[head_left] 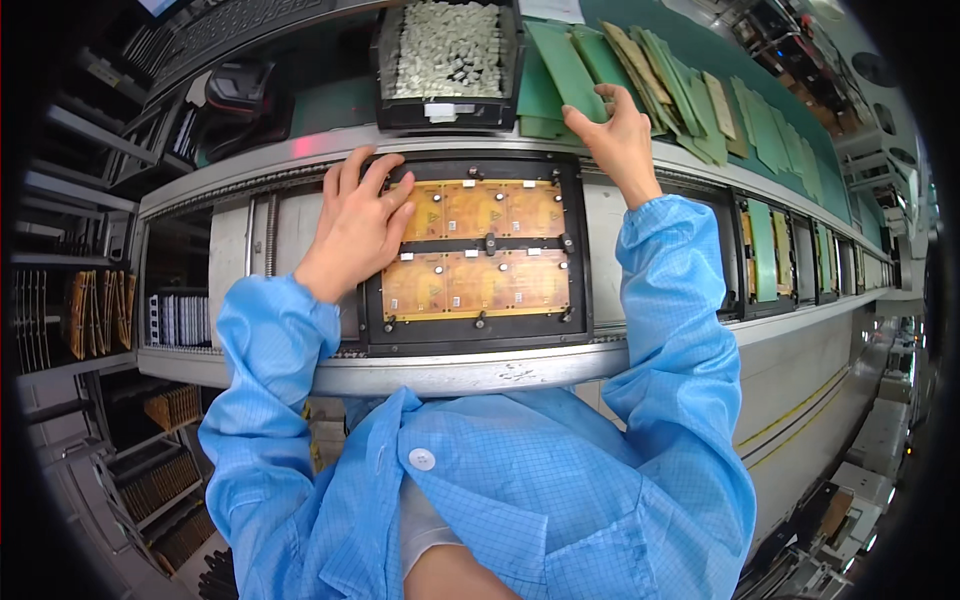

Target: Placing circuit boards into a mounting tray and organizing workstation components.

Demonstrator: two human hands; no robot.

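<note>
- I had the yellow-brown boards [482,285] in the middle of my view, set in two rows, one above the other, inside a black frame [470,338].
- Small dark clips [490,243] stood between the rows and along the edges of the frame.
- The left hand [352,225] was over the frame's upper left corner, fingers bent and spread, thumb apart from them and over the end of the upper row. I saw nothing in its grasp, though its palm was hidden from me.
- The right hand [622,145] was beyond the frame's upper right corner, thumb and forefinger parted, the other fingers curled. It was at the near end of a green panel [560,65]; I couldn't tell whether it had hold of it.
- More panels, some green and some tan, leaned in a row to the right of that one.
- Just past the frame, to the left of the panels, I had a black bin [400,115] heaped with small whitish pieces [448,50].
- The frame lay across a conveyor [470,376], whose metal rails ran away to the right, where other frames held a green panel and yellowish boards.
- Blue sleeves [675,270] covered both forearms.
- Farther out on the left, I saw racks [165,500] filled with upright boards.
</note>
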